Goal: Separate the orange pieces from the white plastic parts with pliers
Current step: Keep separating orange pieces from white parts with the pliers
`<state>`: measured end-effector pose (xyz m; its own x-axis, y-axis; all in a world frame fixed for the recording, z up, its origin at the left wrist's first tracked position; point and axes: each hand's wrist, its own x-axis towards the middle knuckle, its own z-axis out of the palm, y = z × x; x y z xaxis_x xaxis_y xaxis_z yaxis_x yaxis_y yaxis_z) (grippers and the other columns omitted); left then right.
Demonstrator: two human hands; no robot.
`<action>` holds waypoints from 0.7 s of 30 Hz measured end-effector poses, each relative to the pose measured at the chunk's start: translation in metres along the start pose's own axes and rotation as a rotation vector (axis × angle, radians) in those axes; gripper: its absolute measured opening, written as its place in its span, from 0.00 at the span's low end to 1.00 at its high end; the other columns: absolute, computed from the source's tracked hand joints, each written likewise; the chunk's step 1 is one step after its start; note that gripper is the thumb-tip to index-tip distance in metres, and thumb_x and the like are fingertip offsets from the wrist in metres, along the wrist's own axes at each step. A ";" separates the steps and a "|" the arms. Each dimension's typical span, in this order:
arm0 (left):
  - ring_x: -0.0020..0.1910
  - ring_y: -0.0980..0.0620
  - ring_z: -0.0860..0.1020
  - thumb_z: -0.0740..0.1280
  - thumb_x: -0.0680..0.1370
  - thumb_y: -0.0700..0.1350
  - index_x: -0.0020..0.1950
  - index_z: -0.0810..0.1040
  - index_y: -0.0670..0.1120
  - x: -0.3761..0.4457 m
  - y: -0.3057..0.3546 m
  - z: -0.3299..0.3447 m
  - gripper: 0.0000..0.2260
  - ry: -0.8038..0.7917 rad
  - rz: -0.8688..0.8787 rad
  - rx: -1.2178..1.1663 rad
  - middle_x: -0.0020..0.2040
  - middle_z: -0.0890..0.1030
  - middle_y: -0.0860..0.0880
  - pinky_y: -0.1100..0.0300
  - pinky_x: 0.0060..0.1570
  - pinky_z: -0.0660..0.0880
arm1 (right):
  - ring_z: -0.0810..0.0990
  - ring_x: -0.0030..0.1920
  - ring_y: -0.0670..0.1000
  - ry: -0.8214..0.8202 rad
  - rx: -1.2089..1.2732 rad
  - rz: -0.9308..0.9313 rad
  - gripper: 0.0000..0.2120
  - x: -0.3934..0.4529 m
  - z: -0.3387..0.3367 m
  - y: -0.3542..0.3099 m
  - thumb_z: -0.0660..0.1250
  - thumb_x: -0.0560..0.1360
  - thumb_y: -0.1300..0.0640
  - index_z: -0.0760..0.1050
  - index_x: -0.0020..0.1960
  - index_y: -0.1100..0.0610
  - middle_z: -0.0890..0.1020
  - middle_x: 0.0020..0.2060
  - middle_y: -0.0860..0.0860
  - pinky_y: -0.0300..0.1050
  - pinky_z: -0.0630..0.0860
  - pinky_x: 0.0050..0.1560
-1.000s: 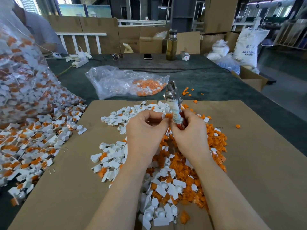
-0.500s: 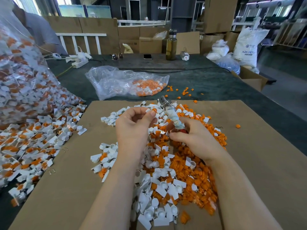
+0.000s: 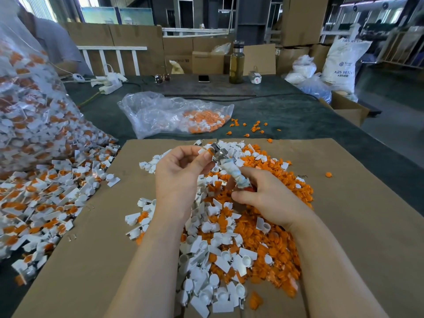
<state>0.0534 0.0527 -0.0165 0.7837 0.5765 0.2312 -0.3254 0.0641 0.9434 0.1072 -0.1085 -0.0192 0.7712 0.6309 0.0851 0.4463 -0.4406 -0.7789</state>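
Note:
My right hand [image 3: 266, 198] grips the taped handles of the pliers [image 3: 231, 168], whose metal jaws point up and to the left. My left hand [image 3: 181, 175] pinches a small white plastic part [image 3: 205, 149] between thumb and fingers, right at the plier jaws. Under both hands, on a cardboard sheet [image 3: 358, 226], lies a heap of separated orange pieces [image 3: 270, 237] mixed with white plastic parts [image 3: 218, 260].
A pile of unseparated white-and-orange parts [image 3: 39, 203] spills from a big clear bag [image 3: 29, 115] at the left. A smaller bag with orange pieces [image 3: 179, 115] lies beyond the cardboard. Bottle [image 3: 236, 63], phone [image 3: 203, 78], glasses and power strip [image 3: 110, 84] sit at the far table edge.
Both hands dropped lower toward the heap and moved apart. The pliers tilted from upright to leaning left. My left hand now holds a white part at the jaws.

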 end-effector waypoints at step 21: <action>0.41 0.53 0.86 0.71 0.76 0.37 0.49 0.81 0.42 0.011 0.000 -0.019 0.03 0.159 -0.258 -0.180 0.41 0.87 0.48 0.64 0.41 0.82 | 0.76 0.39 0.47 0.183 -0.118 -0.056 0.04 0.007 0.015 0.002 0.66 0.75 0.59 0.77 0.49 0.52 0.79 0.38 0.47 0.49 0.76 0.40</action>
<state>0.0515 0.0747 -0.0184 0.7650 0.6410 -0.0628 -0.2260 0.3585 0.9057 0.1064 -0.0953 -0.0294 0.8083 0.5350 0.2457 0.5326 -0.4868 -0.6924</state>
